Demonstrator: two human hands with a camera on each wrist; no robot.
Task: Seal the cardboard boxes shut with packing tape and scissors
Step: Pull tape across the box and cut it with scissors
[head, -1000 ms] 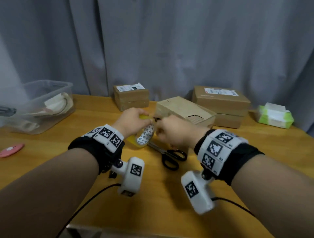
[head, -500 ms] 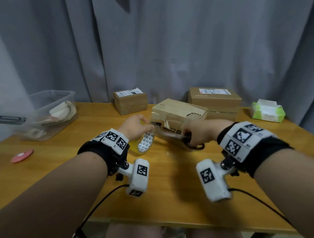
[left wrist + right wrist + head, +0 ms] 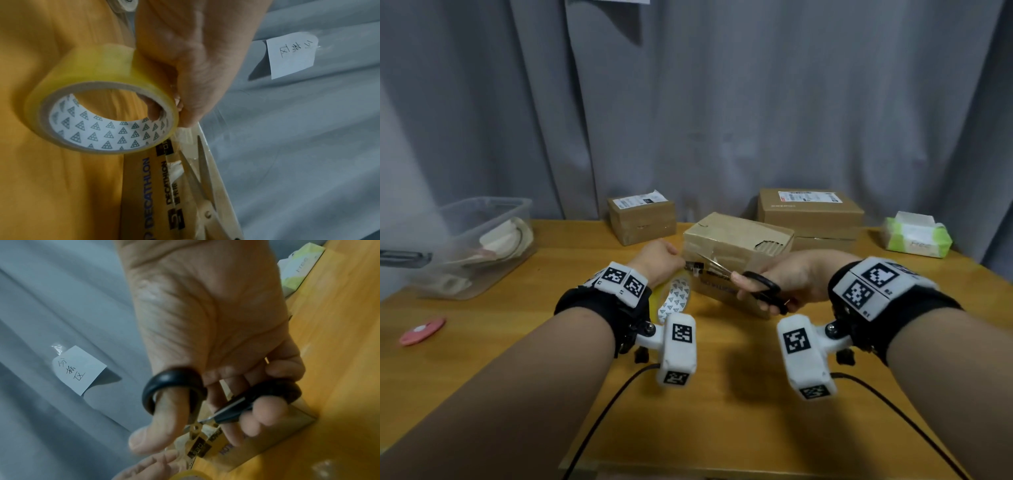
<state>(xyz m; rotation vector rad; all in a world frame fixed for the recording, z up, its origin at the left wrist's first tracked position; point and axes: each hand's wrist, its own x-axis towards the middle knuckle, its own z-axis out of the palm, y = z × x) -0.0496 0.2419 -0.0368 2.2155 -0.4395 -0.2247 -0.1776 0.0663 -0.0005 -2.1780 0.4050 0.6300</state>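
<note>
— What have your hands got?

— My left hand (image 3: 659, 262) grips the tape roll (image 3: 675, 298), a finger hooked through its core, low over the tabletop (image 3: 722, 428); my right hand (image 3: 789, 279) has thumb and fingers through the black loops of the scissors (image 3: 739, 277), blades parted.

— And where's the cut?

— Between the hands; a short clear strip runs from the roll to the front face of the nearest box (image 3: 736, 250); the blades point leftward along that face, toward my left hand; I judge they must cross the strip just beside the roll.

— Further back?

— A small box (image 3: 642, 219) and a larger box (image 3: 811, 212) by the curtain.
</note>
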